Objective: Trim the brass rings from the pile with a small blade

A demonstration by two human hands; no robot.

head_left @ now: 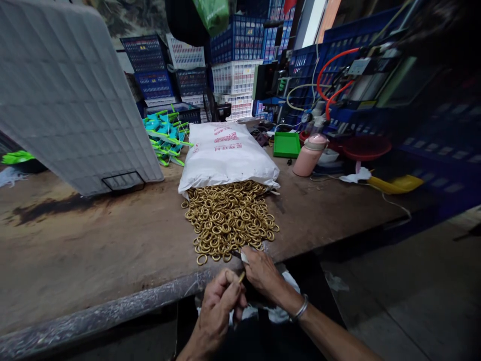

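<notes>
My left hand [221, 301] is closed at the table's front edge, pinching a brass-coloured ring [241, 277] between thumb and fingers. Just beyond it, my right hand [263, 271] has its fingers closed at the near side of the ring pile. A small dark, thin piece [236, 254] sticks out by its fingertips, and something white wraps or lies against a finger; what it grips is too small to name. A heap of brass-coloured rings [229, 215] spills from the mouth of a white sack [229, 155] with red print.
On the brown table [124, 250], a pale ribbed panel [75, 95] stands at left. Green and blue plastic pieces [167, 133] lie behind it. To the right are a green tray [286, 145], a pink bottle [310, 155] and a yellow scoop-like piece [396, 184]. Stacked crates [236, 75] stand behind.
</notes>
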